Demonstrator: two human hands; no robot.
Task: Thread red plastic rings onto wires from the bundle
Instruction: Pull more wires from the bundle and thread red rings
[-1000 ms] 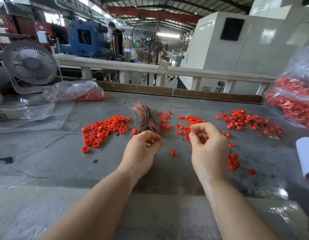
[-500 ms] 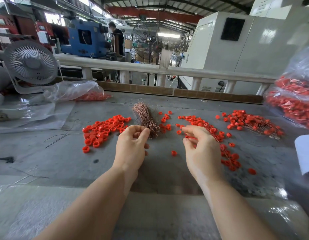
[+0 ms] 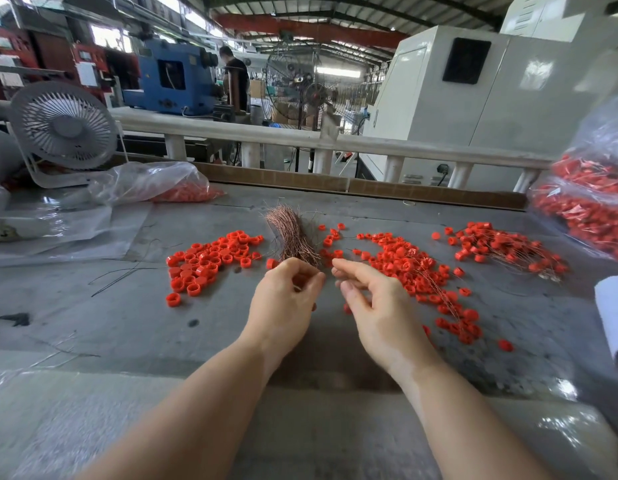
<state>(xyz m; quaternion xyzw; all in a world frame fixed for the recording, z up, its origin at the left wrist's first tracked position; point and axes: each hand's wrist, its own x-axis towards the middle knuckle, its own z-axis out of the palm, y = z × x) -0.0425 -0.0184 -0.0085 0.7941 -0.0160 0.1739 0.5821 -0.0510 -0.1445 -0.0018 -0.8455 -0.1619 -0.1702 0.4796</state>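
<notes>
A bundle of copper wires [image 3: 293, 237] lies upright in the middle of the grey table [image 3: 127, 317]. Loose red rings [image 3: 210, 261] are heaped to its left, with more of them [image 3: 401, 261] scattered to its right among thin wires. My left hand [image 3: 286, 303] sits at the bundle's near end with its fingers curled; a bit of red ring shows inside them. My right hand [image 3: 373, 306] is just beside it, index finger and thumb pointing left toward the bundle, slightly apart, with nothing visible between them. Rings threaded on wires [image 3: 501, 247] lie in a pile at the far right.
A clear bag of red rings [image 3: 175, 188] and a small white fan [image 3: 65, 129] stand at the back left. A full bag of red parts [image 3: 591, 209] is at the right edge, with a white roll [image 3: 612, 313] below it. Stray dark wires [image 3: 127, 275] lie to the left. A railing [image 3: 300, 140] borders the far side.
My right hand has left the wired rings on the right and moved left toward the bundle. My left hand has moved forward to the bundle's near end.
</notes>
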